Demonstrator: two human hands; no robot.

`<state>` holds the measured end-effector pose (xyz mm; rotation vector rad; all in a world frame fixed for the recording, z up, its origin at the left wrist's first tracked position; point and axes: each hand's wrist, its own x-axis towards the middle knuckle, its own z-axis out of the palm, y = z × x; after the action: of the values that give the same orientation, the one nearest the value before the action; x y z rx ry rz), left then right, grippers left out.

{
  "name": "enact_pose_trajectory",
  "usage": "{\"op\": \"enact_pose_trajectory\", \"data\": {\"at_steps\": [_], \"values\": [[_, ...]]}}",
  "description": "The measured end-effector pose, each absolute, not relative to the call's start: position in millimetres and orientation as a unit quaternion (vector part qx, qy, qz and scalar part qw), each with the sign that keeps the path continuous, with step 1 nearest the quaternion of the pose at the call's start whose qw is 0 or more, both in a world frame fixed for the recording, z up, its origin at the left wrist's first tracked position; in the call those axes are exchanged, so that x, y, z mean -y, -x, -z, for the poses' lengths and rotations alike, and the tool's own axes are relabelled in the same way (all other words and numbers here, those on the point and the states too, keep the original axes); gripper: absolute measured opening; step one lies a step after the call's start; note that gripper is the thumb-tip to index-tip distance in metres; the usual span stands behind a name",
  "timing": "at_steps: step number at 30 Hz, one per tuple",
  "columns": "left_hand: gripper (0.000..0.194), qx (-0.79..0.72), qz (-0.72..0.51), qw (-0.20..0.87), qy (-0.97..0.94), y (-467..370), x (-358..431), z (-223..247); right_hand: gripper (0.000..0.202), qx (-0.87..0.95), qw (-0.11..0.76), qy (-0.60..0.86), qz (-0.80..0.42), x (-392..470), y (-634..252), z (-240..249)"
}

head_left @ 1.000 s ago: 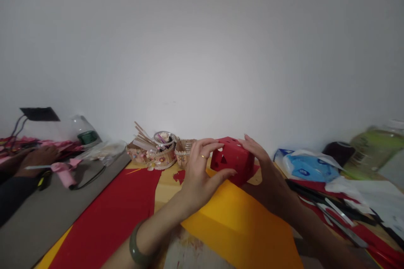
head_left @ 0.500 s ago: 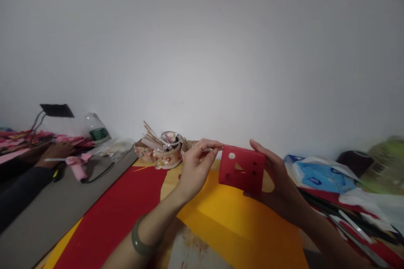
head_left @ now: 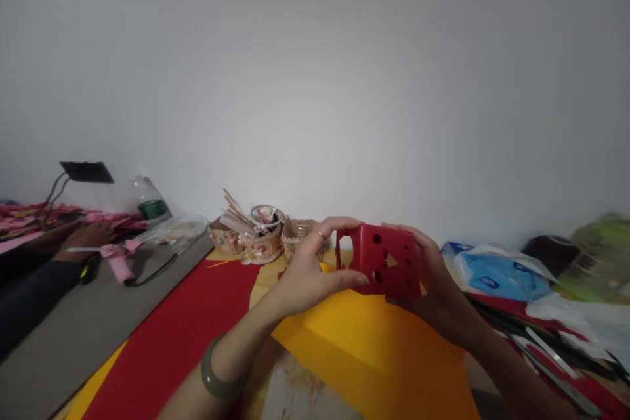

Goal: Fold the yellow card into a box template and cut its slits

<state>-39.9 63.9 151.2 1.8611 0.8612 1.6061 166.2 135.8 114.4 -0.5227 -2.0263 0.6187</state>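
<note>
Between my two hands is a red paper box (head_left: 394,279) with round and triangular holes cut in its sides. It is held up above a yellow paper sheet (head_left: 374,354). My left hand (head_left: 315,272) grips the box's left side, thumb on the front face near the bottom and fingers along the top edge. My right hand (head_left: 436,275) wraps around the right side, with fingers partly hidden behind the box. A large cut-out shows on the left face. Under the yellow sheet, a stained whitish sheet (head_left: 305,387) lies on the table.
Decorated pots (head_left: 263,246) holding sticks stand against the wall. At left, a co-worker's hand (head_left: 88,236) is near pink scraps and a pink glue gun (head_left: 118,262). Red paper (head_left: 182,335) lies left of centre. A blue tissue pack (head_left: 506,275) and scissors (head_left: 561,380) are at right.
The box has turned, so a side face with a large opening now shows at left. My left hand went from a fingertip touch at the corner to a grip with the thumb in front.
</note>
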Motion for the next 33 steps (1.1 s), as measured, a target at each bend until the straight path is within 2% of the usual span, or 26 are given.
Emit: {"op": "enact_pose_trajectory", "data": {"at_steps": [4,6,12,17,19,24,28,33], "values": [[0.077,-0.331,-0.556,0.25,-0.72,37.7,-61.9,-153.9,0.078,0.811,0.449,0.223,-0.302,-134.0,-168.0,-118.4],[0.082,-0.343,-0.547,0.236,-0.727,36.2,-60.8,-155.2,0.079,0.802,0.444,0.233,-0.324,-133.6,-168.4,-119.4],[0.072,-0.362,-0.563,0.246,-0.701,32.0,-60.0,-154.3,0.078,0.794,0.437,0.249,-0.342,-132.5,-164.9,-121.6],[0.065,-0.359,-0.588,0.338,-0.641,34.0,-66.8,-148.5,0.087,0.766,0.437,0.246,-0.401,-127.9,-162.8,-122.1],[0.061,-0.338,-0.599,0.39,-0.612,36.6,-71.2,-145.6,0.081,0.768,0.447,0.211,-0.407,-126.2,-164.4,-123.3],[0.051,-0.287,-0.603,0.493,-0.558,42.1,-80.0,-139.7,0.045,0.795,0.452,0.179,-0.364,-121.5,-170.0,-133.1],[0.053,-0.287,-0.601,0.532,-0.524,42.2,-82.3,-138.1,0.035,0.815,0.462,0.196,-0.29,-119.9,-171.1,-137.9],[0.05,-0.262,-0.602,0.55,-0.516,41.4,-83.7,-136.1,0.022,0.817,0.485,0.179,-0.255,-120.0,-168.9,-140.4]]}}
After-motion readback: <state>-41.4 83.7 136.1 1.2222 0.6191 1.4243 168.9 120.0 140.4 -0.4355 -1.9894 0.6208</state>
